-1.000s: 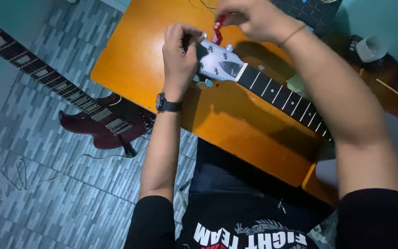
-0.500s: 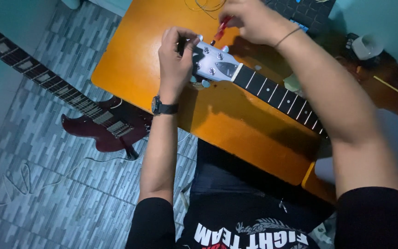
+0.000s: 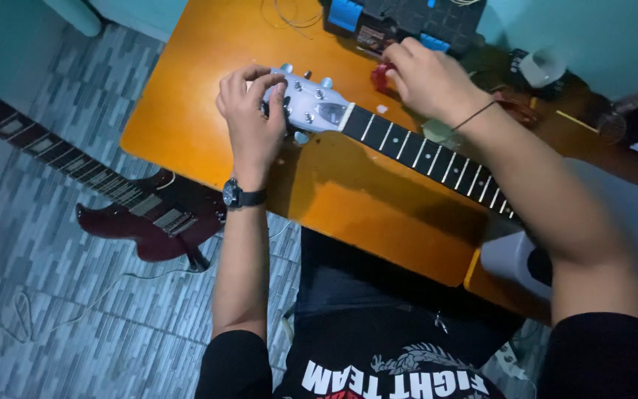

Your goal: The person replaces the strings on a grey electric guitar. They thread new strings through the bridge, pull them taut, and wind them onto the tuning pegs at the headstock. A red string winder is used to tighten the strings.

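Left hand (image 3: 249,118) pinches the white guitar headstock (image 3: 311,107); right hand (image 3: 430,77), just beyond, pinches a red tool (image 3: 382,74).

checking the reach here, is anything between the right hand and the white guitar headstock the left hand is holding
Nothing visible blocks it. The left hand already grips the end of the white headstock. The right hand rests beside the neck at a small red object, with only bare orange table between it and the headstock.
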